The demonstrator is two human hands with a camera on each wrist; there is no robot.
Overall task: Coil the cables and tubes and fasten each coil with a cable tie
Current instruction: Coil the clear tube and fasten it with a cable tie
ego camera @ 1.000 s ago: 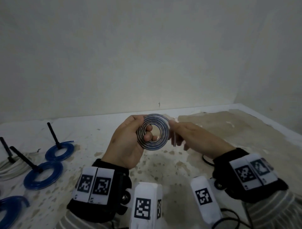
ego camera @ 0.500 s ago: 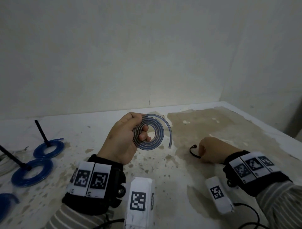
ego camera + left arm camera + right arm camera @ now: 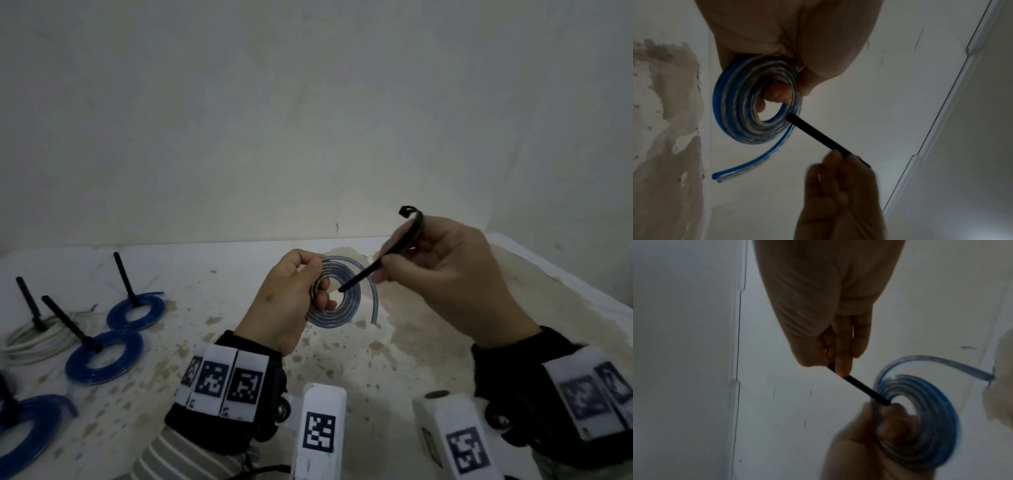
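Right hand point(image 3: 455, 274) has risen off the tabletop point(image 3: 445, 349) since half a second ago, fingers now pinching a black cable tie point(image 3: 376, 265). Its long axis slopes down-left, tip at the centre hole of the clear-blue tube coil point(image 3: 346, 301). Left hand point(image 3: 287, 298) fingers grip that coil upright above the tabletop; loose tail hangs right.

glossy clear-blue plastic tube point(image 3: 346, 298), matt black tie point(image 3: 383, 260)
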